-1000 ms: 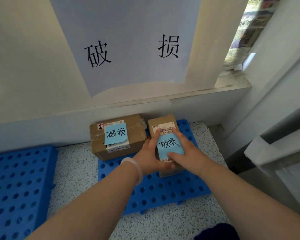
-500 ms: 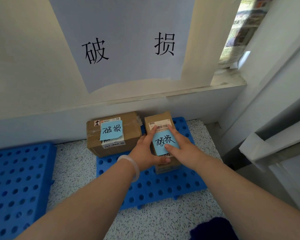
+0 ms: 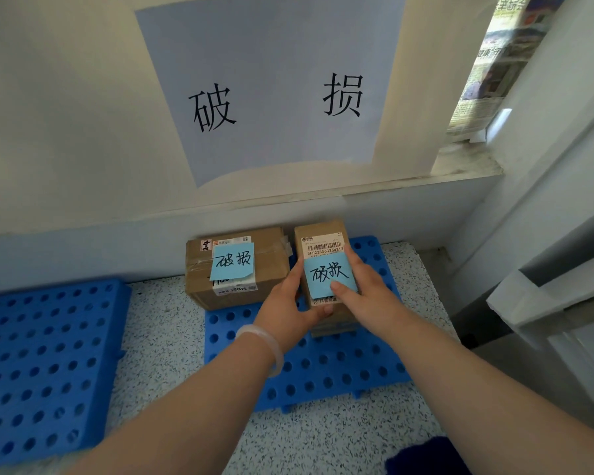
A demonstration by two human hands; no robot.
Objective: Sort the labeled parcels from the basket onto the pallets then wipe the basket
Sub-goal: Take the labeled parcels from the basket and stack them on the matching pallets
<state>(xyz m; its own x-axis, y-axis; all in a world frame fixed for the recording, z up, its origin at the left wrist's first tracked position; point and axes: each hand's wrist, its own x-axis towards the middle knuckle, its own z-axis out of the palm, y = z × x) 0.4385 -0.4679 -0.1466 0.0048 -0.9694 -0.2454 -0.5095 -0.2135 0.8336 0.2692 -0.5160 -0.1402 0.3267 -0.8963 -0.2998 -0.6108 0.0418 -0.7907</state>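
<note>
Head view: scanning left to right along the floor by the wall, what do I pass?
left blue pallet → wide parcel → narrow parcel → white frame. The pallet under both parcels spans them, so it is left out.

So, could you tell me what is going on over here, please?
A person grips a small cardboard parcel with the left hand and right hand at the back of the blue pallet, beside a larger parcel. Both carry blue notes reading 破损, matching the wall sign. A second pallet lies to the left.
</note>
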